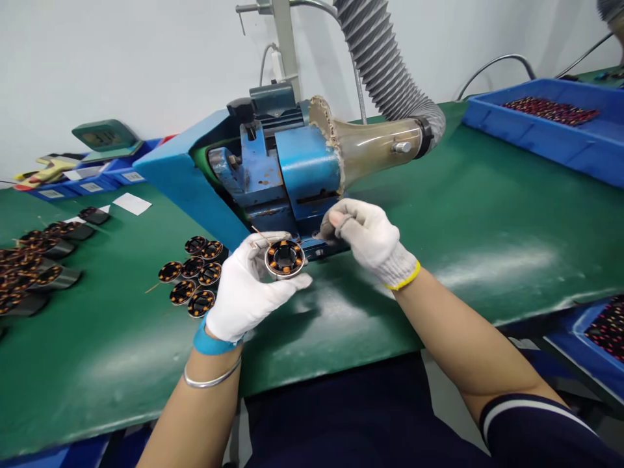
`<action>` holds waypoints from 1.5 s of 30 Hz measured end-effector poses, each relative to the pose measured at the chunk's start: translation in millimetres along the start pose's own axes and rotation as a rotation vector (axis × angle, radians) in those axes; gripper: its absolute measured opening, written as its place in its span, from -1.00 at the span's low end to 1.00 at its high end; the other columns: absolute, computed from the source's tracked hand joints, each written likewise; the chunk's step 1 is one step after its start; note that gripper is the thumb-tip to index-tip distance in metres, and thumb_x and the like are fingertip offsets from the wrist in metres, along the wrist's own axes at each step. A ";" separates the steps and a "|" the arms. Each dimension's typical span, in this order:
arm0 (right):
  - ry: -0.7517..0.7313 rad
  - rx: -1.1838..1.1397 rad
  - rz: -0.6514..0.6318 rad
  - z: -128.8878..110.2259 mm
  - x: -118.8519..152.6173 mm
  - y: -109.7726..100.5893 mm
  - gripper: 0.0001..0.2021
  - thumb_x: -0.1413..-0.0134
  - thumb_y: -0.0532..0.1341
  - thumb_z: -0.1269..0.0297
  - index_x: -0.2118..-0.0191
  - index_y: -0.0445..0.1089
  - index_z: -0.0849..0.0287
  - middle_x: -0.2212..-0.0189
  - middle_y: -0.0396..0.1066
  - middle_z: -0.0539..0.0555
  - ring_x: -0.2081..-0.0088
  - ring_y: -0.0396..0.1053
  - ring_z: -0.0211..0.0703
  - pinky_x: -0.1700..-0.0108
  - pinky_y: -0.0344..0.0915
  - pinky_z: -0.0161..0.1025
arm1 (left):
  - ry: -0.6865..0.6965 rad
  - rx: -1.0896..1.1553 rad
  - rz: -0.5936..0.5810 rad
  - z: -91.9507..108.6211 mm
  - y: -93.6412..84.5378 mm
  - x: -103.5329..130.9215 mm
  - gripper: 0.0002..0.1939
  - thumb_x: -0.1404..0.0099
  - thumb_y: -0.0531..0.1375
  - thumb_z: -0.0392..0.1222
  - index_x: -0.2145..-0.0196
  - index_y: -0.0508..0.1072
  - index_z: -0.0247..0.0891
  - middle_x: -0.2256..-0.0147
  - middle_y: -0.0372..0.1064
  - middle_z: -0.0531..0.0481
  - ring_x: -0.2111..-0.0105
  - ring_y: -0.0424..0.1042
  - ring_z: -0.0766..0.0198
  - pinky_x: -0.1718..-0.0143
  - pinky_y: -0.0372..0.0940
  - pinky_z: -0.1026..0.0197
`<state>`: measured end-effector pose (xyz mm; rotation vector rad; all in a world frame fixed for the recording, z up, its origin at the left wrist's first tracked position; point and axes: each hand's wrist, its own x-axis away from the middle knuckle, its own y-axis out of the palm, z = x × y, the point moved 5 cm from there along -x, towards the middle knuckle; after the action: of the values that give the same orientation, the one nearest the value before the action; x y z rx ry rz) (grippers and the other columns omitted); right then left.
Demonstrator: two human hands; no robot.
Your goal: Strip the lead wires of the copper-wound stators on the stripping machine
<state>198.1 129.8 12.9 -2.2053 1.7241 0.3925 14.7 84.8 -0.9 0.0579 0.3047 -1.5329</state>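
My left hand, in a white glove with a blue band at the wrist, is closed round a motor stator. Its round face with copper windings is turned up toward me, and a thin copper wire sticks out of it at the upper left. My right hand, gloved with a yellow cuff and a bare fingertip, is a little to the right of the stator, not touching it. Its fingers are curled into a pinch, and whatever may be between them cannot be made out. Several more stators stand in a group left of my left hand.
Beyond my hands stands a blue machine with a clear funnel joined to a grey hose. More stators cover the green table's left side. A blue tray of small parts lies at right; another bin sits lower right.
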 end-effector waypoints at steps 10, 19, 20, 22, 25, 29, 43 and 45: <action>0.087 -0.195 0.012 0.7 0.6 1.3 -0.77 -0.14 0.10 0.25 0.51 0.27 0.19 0.57 0.32 -0.04 0.53 0.28 -0.34 0.44 0.31 -0.33 | 0.055 0.001 0.049 4.1 2.6 -0.2 -0.38 0.20 0.52 -0.18 0.15 0.42 -0.22 0.19 0.43 -0.05 0.22 0.50 0.07 0.13 0.42 0.02; 0.186 -0.282 -0.097 8.3 2.9 16.1 -0.85 -0.06 0.18 0.26 0.47 0.28 0.19 0.59 0.30 -0.08 0.55 0.24 -0.37 0.50 0.25 -0.38 | 0.138 -0.100 0.115 5.9 9.1 2.9 -0.41 0.17 0.51 -0.16 0.17 0.40 -0.20 0.16 0.41 -0.03 0.14 0.46 0.11 0.04 0.37 0.05; 0.191 -0.363 0.001 9.4 1.1 10.8 -0.84 -0.06 0.16 0.27 0.49 0.24 0.18 0.60 0.27 -0.09 0.56 0.24 -0.37 0.49 0.28 -0.36 | 0.143 -0.092 0.124 5.9 9.5 3.6 -0.41 0.16 0.51 -0.16 0.17 0.40 -0.20 0.16 0.41 -0.03 0.16 0.46 0.13 0.05 0.38 0.07; 0.193 -0.398 0.153 10.1 -0.8 1.1 -0.81 -0.08 0.15 0.27 0.51 0.21 0.16 0.61 0.24 -0.10 0.56 0.24 -0.37 0.46 0.33 -0.34 | 0.171 -0.098 0.141 6.7 9.9 4.8 -0.41 0.14 0.51 -0.17 0.16 0.39 -0.20 0.17 0.41 -0.02 0.19 0.46 0.16 0.06 0.38 0.09; 0.171 -0.183 0.057 5.4 0.5 5.4 -0.85 -0.07 0.21 0.26 0.45 0.32 0.20 0.55 0.33 -0.06 0.50 0.30 -0.35 0.41 0.35 -0.35 | 0.216 -0.174 0.133 7.9 11.3 6.4 -0.43 0.12 0.49 -0.18 0.14 0.40 -0.19 0.17 0.41 -0.01 0.18 0.46 0.16 0.06 0.39 0.10; 0.123 -0.139 -0.071 3.7 2.4 15.3 -0.92 -0.03 0.24 0.32 0.38 0.38 0.22 0.53 0.37 -0.05 0.48 0.31 -0.35 0.44 0.32 -0.38 | 0.221 -0.261 0.084 5.5 14.6 8.7 -0.43 0.10 0.49 -0.17 0.13 0.40 -0.19 0.17 0.41 -0.01 0.17 0.45 0.15 0.08 0.40 0.09; 0.292 -0.217 0.016 15.1 6.0 23.0 -0.91 0.02 0.23 0.34 0.45 0.41 0.25 0.58 0.38 -0.05 0.54 0.29 -0.35 0.46 0.29 -0.36 | 0.307 -0.371 0.275 4.5 29.2 5.9 -0.48 0.03 0.43 -0.17 0.25 0.19 -0.19 0.32 0.35 0.06 0.32 0.46 0.25 0.19 0.38 0.10; 0.310 -0.319 0.168 17.0 2.8 14.2 -0.93 0.01 0.20 0.37 0.45 0.39 0.24 0.58 0.38 -0.06 0.55 0.30 -0.36 0.46 0.30 -0.36 | 0.313 -0.379 0.268 1.4 30.3 6.2 -0.45 0.04 0.44 -0.15 0.23 0.18 -0.19 0.30 0.34 0.06 0.30 0.46 0.25 0.17 0.38 0.10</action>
<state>184.6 131.1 -4.8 -2.4547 2.1493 0.4063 44.8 79.8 -5.6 0.0379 0.8009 -1.1771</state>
